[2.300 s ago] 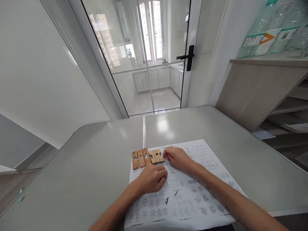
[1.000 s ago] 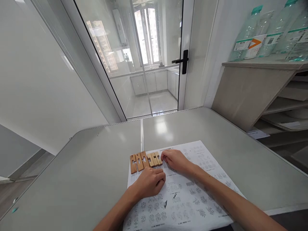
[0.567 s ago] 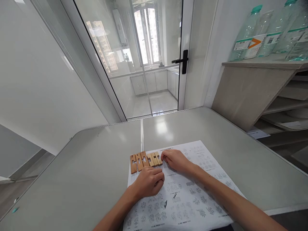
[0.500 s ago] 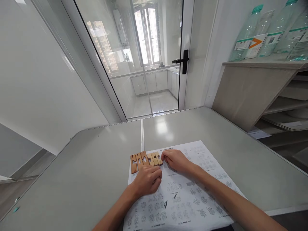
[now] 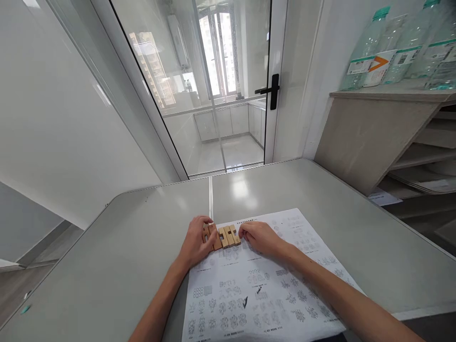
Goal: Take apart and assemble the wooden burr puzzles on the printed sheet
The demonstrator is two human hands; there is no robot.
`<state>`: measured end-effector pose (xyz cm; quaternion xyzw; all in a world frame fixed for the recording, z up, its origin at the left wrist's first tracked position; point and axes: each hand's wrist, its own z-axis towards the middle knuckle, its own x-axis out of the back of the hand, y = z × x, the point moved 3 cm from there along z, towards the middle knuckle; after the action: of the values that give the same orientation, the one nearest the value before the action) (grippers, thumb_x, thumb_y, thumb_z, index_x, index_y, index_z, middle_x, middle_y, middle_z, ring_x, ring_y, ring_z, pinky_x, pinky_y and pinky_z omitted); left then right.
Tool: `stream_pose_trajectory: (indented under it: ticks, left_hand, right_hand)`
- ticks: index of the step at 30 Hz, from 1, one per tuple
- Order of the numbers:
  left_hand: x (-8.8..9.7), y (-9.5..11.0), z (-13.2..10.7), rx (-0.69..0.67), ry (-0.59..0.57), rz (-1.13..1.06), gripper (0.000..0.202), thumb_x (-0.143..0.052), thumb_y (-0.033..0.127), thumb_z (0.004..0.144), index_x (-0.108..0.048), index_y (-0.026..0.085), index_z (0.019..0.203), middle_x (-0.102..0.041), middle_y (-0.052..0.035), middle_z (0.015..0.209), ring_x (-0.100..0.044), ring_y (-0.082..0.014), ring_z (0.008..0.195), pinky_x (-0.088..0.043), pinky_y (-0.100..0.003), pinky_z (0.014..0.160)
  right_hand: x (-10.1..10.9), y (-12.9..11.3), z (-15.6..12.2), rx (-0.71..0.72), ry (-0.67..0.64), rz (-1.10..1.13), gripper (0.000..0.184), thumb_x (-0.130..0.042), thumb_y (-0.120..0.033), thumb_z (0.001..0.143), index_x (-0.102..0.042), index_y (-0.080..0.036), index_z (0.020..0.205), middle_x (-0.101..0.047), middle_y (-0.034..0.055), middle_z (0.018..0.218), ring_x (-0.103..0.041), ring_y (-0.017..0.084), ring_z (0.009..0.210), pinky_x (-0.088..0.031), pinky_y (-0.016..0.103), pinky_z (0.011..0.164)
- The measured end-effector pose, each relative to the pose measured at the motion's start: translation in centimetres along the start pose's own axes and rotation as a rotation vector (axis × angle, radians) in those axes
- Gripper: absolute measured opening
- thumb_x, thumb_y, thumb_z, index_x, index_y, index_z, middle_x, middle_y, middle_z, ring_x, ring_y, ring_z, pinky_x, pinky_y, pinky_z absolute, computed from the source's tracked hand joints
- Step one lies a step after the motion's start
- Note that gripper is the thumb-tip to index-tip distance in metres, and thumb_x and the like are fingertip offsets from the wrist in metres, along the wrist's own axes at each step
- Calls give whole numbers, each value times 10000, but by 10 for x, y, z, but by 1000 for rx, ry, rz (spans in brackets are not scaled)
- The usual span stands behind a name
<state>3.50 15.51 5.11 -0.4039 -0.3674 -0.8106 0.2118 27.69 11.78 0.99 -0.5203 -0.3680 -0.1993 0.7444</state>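
Note:
A row of notched wooden puzzle pieces [image 5: 228, 236] lies at the top left of a printed sheet [image 5: 245, 280]. The pieces on the right are pale; those on the left are darker brown [image 5: 213, 237]. Around the row's left end curls my left hand [image 5: 194, 242], fingers behind and thumb in front, hiding the leftmost brown piece. Its grip is on the brown pieces. My right hand [image 5: 261, 237] rests on the sheet with curled fingers, its fingertips at the right end of the pale pieces; I see nothing inside it.
The sheet of printed diagrams lies on a grey-white table [image 5: 142, 256] with a seam down its middle. Beyond stands a glazed door with a black handle [image 5: 273, 91]. To the right, a shelf unit [image 5: 374, 128] carries several plastic bottles [image 5: 366, 52].
My left hand has moved left and away from the front of the row to its left end, now wrapped round the brown pieces. My right hand has stayed put.

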Motion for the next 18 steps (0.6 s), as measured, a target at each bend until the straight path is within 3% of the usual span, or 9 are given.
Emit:
stream_pose_trajectory:
  ticks: [4,7,13,18]
  left_hand:
    - [5,-11,-3,-67,-166,11,802,-827,507,797,-450,242,1452,-563,-158,1407,-540,-383,1317,-492,-539,1084]
    - [8,-20,-5,-75,-193,24,1026,-888,615,703,-394,251,1524,-521,-172,1456,-523,-413,1346,-498,-561,1087]
    - [1,-29,-10,-101,-209,91,987,-882,709,650,-502,234,1427,-546,-163,1376,-544,-394,1287,-490,-566,1085]
    - [0,-29,-10,-64,-207,104,821,-841,685,725,-567,232,1353,-580,-143,1292,-580,-354,1189,-520,-537,1032]
  right_hand:
    - [2,-2,0,-15,-3,0,372,-464,16,915,-749,-220,953,-786,23,948,-692,193,875,-444,275,756]
    - [3,-2,0,-18,-18,6,384,-455,26,910,-749,-217,953,-785,25,941,-690,190,872,-446,273,763]
    - [3,-1,0,-19,-15,0,377,-463,28,910,-745,-219,945,-784,23,943,-688,192,879,-439,274,765]
    - [3,-2,-1,-21,-23,3,368,-459,16,933,-742,-220,947,-783,26,943,-687,194,873,-439,274,747]
